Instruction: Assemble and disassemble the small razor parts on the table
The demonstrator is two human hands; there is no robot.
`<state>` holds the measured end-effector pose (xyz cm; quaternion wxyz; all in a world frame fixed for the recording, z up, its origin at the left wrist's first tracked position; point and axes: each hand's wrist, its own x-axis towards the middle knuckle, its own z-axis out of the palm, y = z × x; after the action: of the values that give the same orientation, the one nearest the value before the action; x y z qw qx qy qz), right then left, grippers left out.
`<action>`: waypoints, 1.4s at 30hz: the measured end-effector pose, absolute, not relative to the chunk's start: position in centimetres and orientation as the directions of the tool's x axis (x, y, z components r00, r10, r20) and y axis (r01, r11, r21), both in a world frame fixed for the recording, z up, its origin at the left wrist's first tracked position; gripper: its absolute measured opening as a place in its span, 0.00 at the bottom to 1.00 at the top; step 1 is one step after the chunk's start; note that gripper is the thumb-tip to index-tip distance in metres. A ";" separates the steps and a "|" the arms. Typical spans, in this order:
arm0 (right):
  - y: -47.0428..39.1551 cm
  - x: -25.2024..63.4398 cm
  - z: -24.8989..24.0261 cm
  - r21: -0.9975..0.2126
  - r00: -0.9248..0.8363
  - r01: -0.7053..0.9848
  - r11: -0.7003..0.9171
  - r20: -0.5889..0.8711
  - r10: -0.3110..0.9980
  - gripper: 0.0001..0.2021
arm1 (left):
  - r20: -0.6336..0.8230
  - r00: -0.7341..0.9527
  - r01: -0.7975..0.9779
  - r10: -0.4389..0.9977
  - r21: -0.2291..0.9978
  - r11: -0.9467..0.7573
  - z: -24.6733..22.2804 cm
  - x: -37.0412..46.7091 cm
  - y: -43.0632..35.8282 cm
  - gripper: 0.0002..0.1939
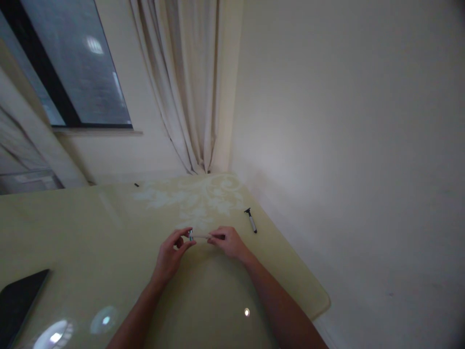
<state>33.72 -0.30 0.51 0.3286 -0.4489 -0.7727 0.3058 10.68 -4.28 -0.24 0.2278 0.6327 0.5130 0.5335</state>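
Above the table, both of my hands hold a small T-shaped thing that looks like a razor (200, 236), with a thin whitish handle and a short silver-teal head. My left hand (172, 249) pinches the head across its ends between thumb and forefinger. At the other end, my right hand (227, 240) is closed on the handle tip, its fingers pressed together. Fine detail of the head is too small to make out. To the right of my right hand, a second razor (252, 223) with a black head and grey handle lies on the table.
The glossy yellowish table (101, 242) meets the wall (327, 145) on the right. A dark flat object (23, 300) lies at the lower left. One small black piece (136, 184) rests near the far edge, below the curtain (189, 97) and window (83, 63).
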 end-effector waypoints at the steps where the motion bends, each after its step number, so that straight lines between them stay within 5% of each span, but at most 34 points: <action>1: -0.3 33.7 0.4 -0.767 -0.394 0.489 0.415 0.230 0.890 0.06 | 0.443 -0.097 0.408 0.891 0.834 -0.370 -0.2 10.7 -4.3 0.21; 11: -0.3 33.7 0.5 -0.740 -0.340 0.528 0.416 0.265 0.902 0.07 | 0.450 -0.087 0.402 0.889 0.832 -0.382 -0.6 10.9 -4.2 0.21; 15: -0.4 33.7 0.8 -0.705 -0.462 0.511 0.492 0.258 0.849 0.07 | 0.446 -0.090 0.434 0.890 0.822 -0.368 -0.4 10.9 -4.1 0.21; 17: -0.1 34.1 1.0 -0.660 -0.358 0.582 0.475 0.317 0.878 0.06 | 0.437 -0.089 0.433 0.895 0.826 -0.360 -0.4 10.8 -4.1 0.21; 24: 2.6 38.0 2.2 -0.695 0.047 0.645 0.319 0.452 0.891 0.13 | 0.370 -0.016 0.417 0.929 0.847 -0.330 -0.9 11.7 -3.5 0.22; 29: 4.1 41.2 2.0 -0.685 0.324 0.728 0.039 0.393 0.861 0.12 | 0.304 0.108 0.500 0.947 0.806 -0.316 -0.4 15.9 -0.5 0.23; 33: 4.4 43.0 1.1 -0.579 0.373 0.801 -0.150 0.288 0.882 0.12 | 0.213 0.130 0.600 0.968 0.761 -0.248 -0.2 20.7 3.0 0.22; 42: 3.9 44.6 -0.3 -0.440 0.400 0.862 -0.252 0.285 0.871 0.13 | 0.156 0.072 0.765 0.985 0.625 -0.154 -0.7 27.7 5.2 0.22</action>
<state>44.63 3.93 -0.34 0.2722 -0.7911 -0.5477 0.0081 27.68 5.18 -0.67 0.1950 0.7055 0.6203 0.2818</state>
